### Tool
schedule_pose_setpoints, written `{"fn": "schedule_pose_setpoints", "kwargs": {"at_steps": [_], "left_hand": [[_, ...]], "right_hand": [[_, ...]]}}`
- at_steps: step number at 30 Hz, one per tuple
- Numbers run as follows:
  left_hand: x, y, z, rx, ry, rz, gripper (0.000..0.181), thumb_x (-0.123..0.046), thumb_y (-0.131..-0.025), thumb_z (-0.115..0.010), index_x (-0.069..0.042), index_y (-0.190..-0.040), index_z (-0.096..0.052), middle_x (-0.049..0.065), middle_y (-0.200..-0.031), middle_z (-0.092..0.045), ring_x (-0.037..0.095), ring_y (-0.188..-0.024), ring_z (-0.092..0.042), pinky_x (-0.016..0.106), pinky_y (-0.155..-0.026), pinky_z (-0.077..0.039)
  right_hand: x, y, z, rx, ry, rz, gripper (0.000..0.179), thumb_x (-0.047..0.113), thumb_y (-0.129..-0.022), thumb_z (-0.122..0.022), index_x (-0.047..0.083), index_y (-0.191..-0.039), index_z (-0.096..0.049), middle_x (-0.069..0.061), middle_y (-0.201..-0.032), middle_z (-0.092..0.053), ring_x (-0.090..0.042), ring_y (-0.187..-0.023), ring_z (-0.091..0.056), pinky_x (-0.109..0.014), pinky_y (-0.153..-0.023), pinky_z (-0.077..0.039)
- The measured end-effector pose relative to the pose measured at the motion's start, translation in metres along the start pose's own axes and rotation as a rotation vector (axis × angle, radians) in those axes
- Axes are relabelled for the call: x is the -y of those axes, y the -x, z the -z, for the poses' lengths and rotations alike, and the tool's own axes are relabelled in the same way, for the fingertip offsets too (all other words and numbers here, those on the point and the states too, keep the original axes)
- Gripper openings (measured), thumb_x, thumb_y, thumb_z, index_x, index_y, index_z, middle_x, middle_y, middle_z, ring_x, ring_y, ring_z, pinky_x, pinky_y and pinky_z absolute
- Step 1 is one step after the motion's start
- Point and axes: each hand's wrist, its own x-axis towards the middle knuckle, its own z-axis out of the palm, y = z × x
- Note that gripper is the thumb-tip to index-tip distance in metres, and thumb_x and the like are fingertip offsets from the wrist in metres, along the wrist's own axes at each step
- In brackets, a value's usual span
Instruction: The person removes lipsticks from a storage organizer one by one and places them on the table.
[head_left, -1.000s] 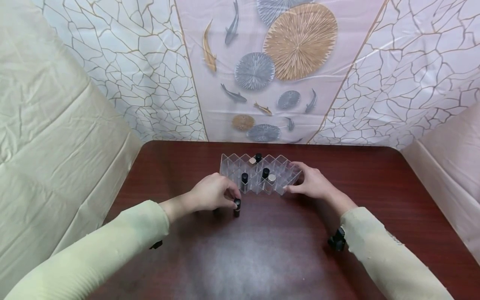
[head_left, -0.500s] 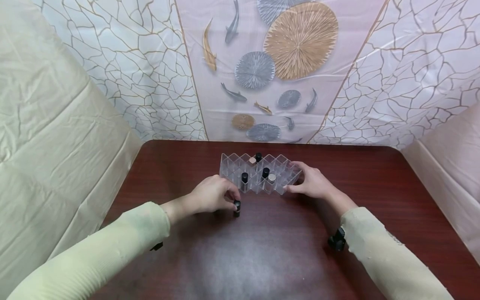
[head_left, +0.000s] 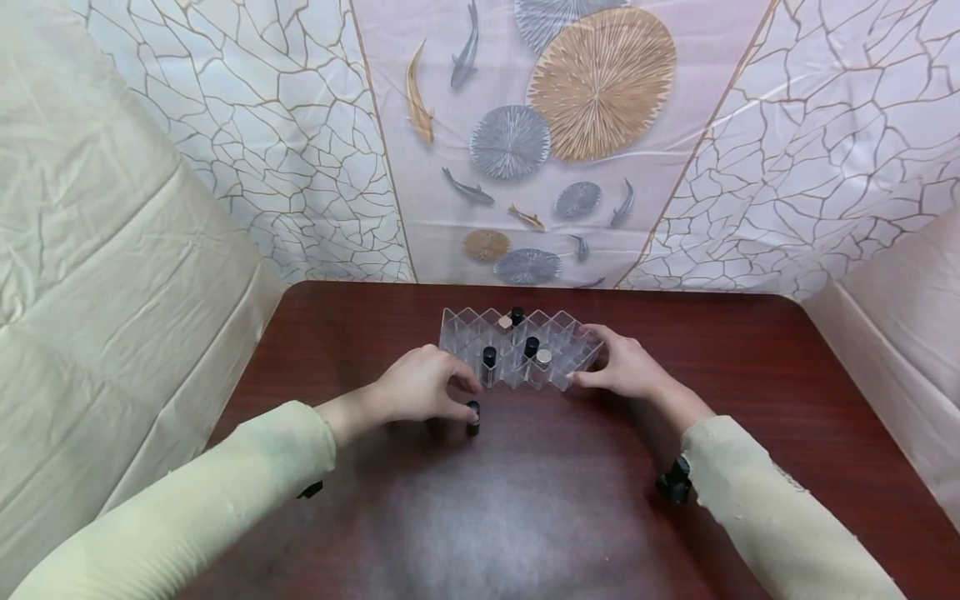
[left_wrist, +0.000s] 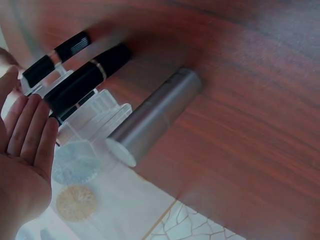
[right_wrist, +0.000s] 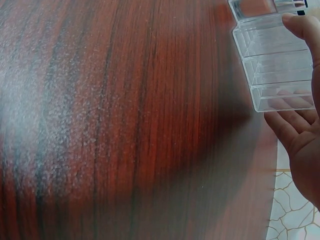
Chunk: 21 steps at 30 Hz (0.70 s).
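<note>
A black lipstick tube (head_left: 473,418) with a thin metallic band stands upright on the table, in front of the clear acrylic lipstick organizer (head_left: 459,340). My left hand (head_left: 423,385) is right beside this tube, thumb and index finger spread apart; whether the thumb still touches it is hard to tell. A grey metallic tube (left_wrist: 155,117) stands close by in the left wrist view, mostly hidden under the hand in the head view. My right hand (head_left: 626,362) grips the organizer's right end, thumb at the front and fingers behind, as the right wrist view also shows.
Several tubes sit in the organizer: a black-capped one (head_left: 489,357) at front left, another black one (head_left: 532,345) and a silver-capped one (head_left: 543,357) towards the right, plus a beige-capped one (head_left: 505,321) at the back. Patterned cloth (head_left: 517,208) hangs behind the dark red table (head_left: 480,517).
The black lipstick tube was pinched by my left hand and has come down slightly onto the table. Thumb and index finger have since parted around it. The right hand stays on the organizer.
</note>
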Motion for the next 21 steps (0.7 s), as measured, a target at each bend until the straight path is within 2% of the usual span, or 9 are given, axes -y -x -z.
{"fn": "schedule_pose_setpoints", "kwargs": {"at_steps": [4, 8, 15, 21], "left_hand": [[-0.002, -0.005, 0.007, -0.024, 0.009, -0.01, 0.026, -0.044, -0.071, -0.081, -0.033, -0.094, -0.075, -0.019, -0.09, -0.072, -0.006, -0.078, -0.064, 0.019, -0.068, -0.05], [-0.004, -0.012, 0.016, -0.034, 0.026, 0.013, 0.03, -0.047, -0.071, -0.081, -0.032, -0.096, -0.075, -0.02, -0.09, -0.072, -0.007, -0.083, -0.064, 0.018, -0.074, -0.051], [-0.003, -0.028, 0.029, -0.039, 0.024, 0.046, 0.037, -0.047, -0.07, -0.081, -0.03, -0.102, -0.075, -0.017, -0.097, -0.072, -0.003, -0.091, -0.065, 0.021, -0.08, -0.051], [0.003, -0.04, 0.037, -0.022, 0.019, 0.065, 0.048, -0.05, -0.069, -0.082, -0.031, -0.112, -0.071, -0.014, -0.108, -0.071, 0.002, -0.1, -0.063, 0.024, -0.085, -0.05]], "right_hand": [[0.0, 0.0, 0.0, 0.0, -0.002, 0.005, 0.094, 0.051, -0.068, -0.082, 0.01, -0.142, -0.042, -0.014, -0.116, -0.065, -0.026, -0.099, -0.061, -0.044, -0.088, -0.049], [0.0, 0.0, 0.0, 0.005, -0.009, -0.001, 0.094, 0.051, -0.068, -0.083, 0.011, -0.142, -0.042, -0.014, -0.117, -0.065, -0.027, -0.1, -0.062, -0.044, -0.089, -0.049], [0.0, 0.0, 0.0, -0.002, -0.002, 0.004, 0.094, 0.052, -0.067, -0.083, 0.011, -0.141, -0.043, -0.012, -0.116, -0.065, -0.025, -0.099, -0.063, -0.043, -0.088, -0.05], [-0.001, 0.0, 0.0, -0.007, 0.001, 0.011, 0.094, 0.054, -0.067, -0.082, 0.011, -0.141, -0.043, -0.012, -0.115, -0.065, -0.024, -0.096, -0.062, -0.042, -0.087, -0.049]]}}
